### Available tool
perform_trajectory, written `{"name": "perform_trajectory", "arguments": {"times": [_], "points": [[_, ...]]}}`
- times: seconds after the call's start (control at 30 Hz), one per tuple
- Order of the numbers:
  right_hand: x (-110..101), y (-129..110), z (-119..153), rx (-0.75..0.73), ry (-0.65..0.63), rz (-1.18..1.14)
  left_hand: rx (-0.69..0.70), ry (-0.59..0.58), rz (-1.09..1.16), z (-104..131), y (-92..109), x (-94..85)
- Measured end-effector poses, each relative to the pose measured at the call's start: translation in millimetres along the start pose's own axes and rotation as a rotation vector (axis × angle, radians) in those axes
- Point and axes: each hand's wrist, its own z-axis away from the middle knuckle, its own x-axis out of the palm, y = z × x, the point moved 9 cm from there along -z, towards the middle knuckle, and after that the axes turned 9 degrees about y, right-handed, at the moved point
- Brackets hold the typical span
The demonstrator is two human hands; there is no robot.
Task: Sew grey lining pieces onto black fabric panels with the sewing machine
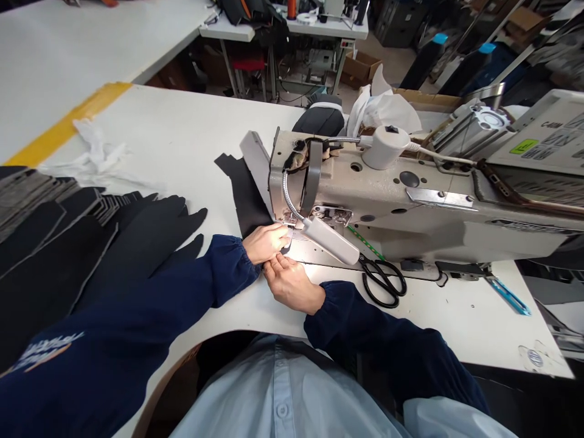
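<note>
Under the head of the sewing machine lies a black fabric piece, its long part trailing away to the back left. My left hand is closed on that fabric close to the needle area, fingers bent. Just in front of it, my right hand pinches the near edge of the same piece, its fingertips almost touching the left hand. The exact grip is partly hidden behind the fingers. A small lamp lights the spot from the right. Black-handled scissors lie to the right of my right hand.
Stacked dark cut pieces cover the table's left side, with white scraps behind them. A blue thread snipper or cutter lies at the right. Yellow tape crosses the white tabletop. Another worktable stands beyond.
</note>
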Motion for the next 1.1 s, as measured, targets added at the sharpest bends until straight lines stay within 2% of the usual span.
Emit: {"name": "perform_trajectory", "arguments": {"times": [0.4, 0.63, 0.83, 1.1], "points": [[10, 11, 2, 0.07, 0.075, 0.015, -0.019, 0.048, 0.065, 8, -5, -2.9], [15, 27, -6, 0.139, 0.036, -0.034, -0.03, 0.068, 0.158, 10, -15, -4.8], [19, 37, -5, 0.207, -0.008, -0.105, -0.059, 0.001, 0.165, 3, -26, 5.9], [24, 38, -3, 0.227, 0.024, -0.114, -0.087, -0.009, 0.157, -1, -30, 7.1]]}}
